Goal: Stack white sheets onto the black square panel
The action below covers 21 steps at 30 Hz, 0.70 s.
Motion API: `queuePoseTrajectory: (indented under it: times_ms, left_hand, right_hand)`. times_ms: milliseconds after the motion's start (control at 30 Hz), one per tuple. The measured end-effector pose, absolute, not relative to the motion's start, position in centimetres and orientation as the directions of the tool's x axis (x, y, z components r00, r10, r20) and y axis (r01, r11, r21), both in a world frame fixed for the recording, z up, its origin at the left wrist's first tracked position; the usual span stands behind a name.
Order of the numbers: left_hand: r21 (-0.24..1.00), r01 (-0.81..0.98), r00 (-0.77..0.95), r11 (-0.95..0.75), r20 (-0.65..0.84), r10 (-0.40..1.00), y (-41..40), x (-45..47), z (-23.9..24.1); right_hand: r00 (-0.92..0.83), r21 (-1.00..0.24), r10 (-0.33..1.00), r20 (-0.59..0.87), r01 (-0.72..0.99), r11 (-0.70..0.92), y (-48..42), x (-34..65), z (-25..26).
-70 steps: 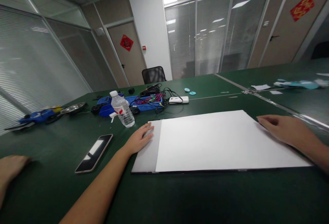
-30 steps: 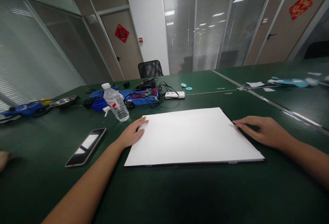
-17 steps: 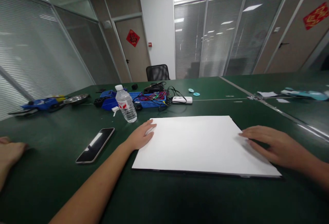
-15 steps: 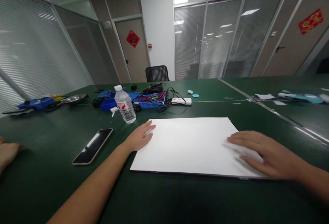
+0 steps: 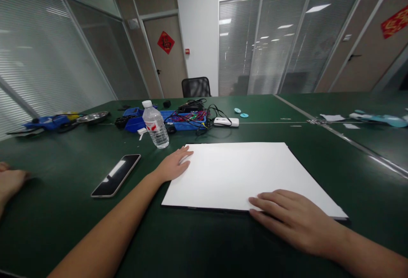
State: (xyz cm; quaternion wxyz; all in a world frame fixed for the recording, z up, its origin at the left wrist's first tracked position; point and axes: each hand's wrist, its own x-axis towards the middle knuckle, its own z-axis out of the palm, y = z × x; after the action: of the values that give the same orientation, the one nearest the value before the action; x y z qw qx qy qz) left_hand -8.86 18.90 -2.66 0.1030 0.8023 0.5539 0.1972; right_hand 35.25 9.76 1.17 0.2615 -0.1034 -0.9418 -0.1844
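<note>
On the green table (image 5: 204,244) lies the white sheet (image 5: 229,176), left hand (image 5: 174,165) flat on its left edge, fingers apart; right hand (image 5: 296,222) over the near edge, pinching or not, can't tell; edge-steadying, it seems, calling next for light, even pressure

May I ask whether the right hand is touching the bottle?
No, the right hand is at the near edge of the sheet, while the bottle stands on the table beyond the left hand.

The green table (image 5: 219,244) bore a bottle (image 5: 155,127); in front of it lay a phone (image 5: 116,176) to the left, a dark-edged white sheet (image 5: 234,176) to the right, and just behind it a blue tray (image 5: 190,127).
</note>
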Motion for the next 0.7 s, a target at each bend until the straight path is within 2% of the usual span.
queuePoseTrajectory:
  times_ms: [167, 367, 467, 567, 700]
  left_hand:
    - [0.497, 0.806, 0.254, -0.321, 0.200, 0.946, 19.1, -8.8, -2.4]
    - [0.789, 0.593, 0.107, -0.163, 0.123, 0.987, 19.9, -9.4, -1.1]
    - [0.886, 0.446, 0.054, -0.127, 0.115, 0.992, 20.1, -10.0, -0.7]
    - [0.929, 0.352, 0.076, -0.111, 0.090, 0.993, 19.6, -10.2, -0.7]
    - [0.918, 0.352, 0.133, -0.183, 0.145, 0.980, 19.1, -10.0, -0.7]
  right_hand:
    - [-0.838, 0.286, 0.026, 0.545, 0.214, 0.934, 9.4, 34.4, 3.1]
    - [-0.812, 0.446, -0.069, 0.580, 0.245, 0.861, 10.5, 34.5, 3.5]
    - [-0.806, 0.507, -0.152, 0.572, 0.202, 0.838, 11.2, 35.0, 3.9]
    - [-0.802, 0.524, -0.171, 0.572, 0.198, 0.828, 11.8, 35.8, 4.8]
    - [-0.814, 0.536, -0.125, 0.568, 0.250, 0.806, 12.5, 37.0, 7.1]
